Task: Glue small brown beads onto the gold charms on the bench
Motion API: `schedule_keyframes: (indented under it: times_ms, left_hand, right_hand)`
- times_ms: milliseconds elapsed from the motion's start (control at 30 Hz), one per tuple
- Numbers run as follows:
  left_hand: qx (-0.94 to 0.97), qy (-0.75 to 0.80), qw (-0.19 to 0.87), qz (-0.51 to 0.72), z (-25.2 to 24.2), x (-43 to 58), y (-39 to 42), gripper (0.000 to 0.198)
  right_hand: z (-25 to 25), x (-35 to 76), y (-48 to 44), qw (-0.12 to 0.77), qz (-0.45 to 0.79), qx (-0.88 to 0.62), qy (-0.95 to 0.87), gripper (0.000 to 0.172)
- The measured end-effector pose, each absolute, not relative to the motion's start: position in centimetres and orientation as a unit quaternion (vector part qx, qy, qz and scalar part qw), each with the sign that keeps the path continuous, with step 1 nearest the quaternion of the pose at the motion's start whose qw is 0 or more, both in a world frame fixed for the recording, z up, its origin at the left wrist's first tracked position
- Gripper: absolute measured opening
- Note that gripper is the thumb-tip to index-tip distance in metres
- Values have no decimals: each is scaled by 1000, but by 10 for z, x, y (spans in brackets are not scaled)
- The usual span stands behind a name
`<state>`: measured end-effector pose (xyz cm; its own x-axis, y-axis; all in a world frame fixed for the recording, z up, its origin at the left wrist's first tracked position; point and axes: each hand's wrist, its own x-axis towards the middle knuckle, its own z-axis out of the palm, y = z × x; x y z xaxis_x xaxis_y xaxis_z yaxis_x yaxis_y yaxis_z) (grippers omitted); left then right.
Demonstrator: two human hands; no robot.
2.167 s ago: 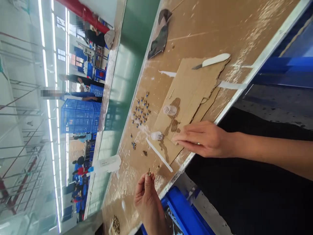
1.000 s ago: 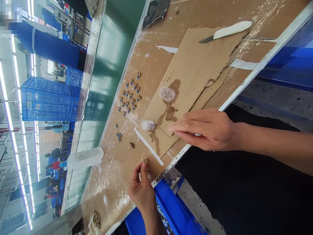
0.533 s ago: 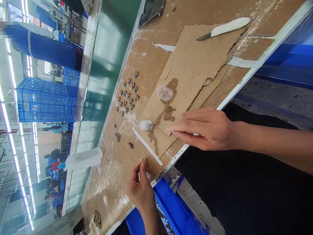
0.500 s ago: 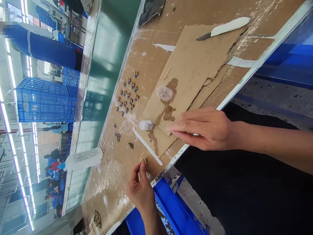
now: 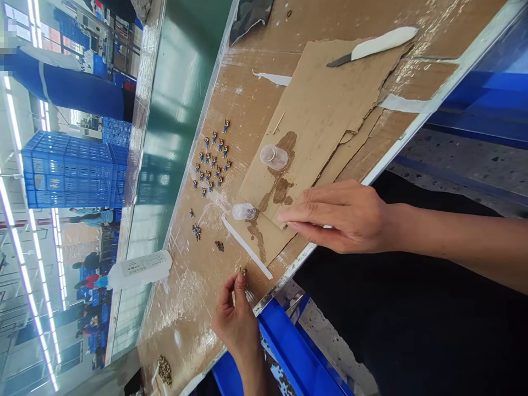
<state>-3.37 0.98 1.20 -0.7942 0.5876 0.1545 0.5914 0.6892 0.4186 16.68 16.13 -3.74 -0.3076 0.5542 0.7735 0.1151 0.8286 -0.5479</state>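
Observation:
My left hand is closed in a pinch, holding a small brass-coloured figure between thumb and fingertip over the table edge. My right hand is closed over the near side of the cardboard sheet, fingers pressed together. A speck of white shows between those fingers, but what they hold is hidden. Beyond its fingertips, a small clear cup and a smaller clear container stand among wet stains. Small blue-and-brass figures are spread in a group, with a few clustered pieces nearer my left hand.
A white-handled knife and a thin stick lie on the cardboard. A white bottle is at the table's far edge. Dark pieces and a brass pile rest on the table. A blue bin sits below the edge.
The view has shifted slightly, moving the table things a little to the left in the picture. Both hands keep nearly the same pose.

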Motion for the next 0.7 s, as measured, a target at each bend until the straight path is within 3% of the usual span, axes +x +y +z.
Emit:
schedule_keyframes:
  times_ms: [333, 700]
  left_hand:
    - [-337, -925, 10, -175, 17, -35, 15, 32]
    - [-427, -899, 40, -86, 25, -37, 20, 22]
  right_hand:
    - [-38, 167, 162, 562, 197, -210, -775, 10]
    - [-39, 166, 162, 562, 205, -218, -771, 10]
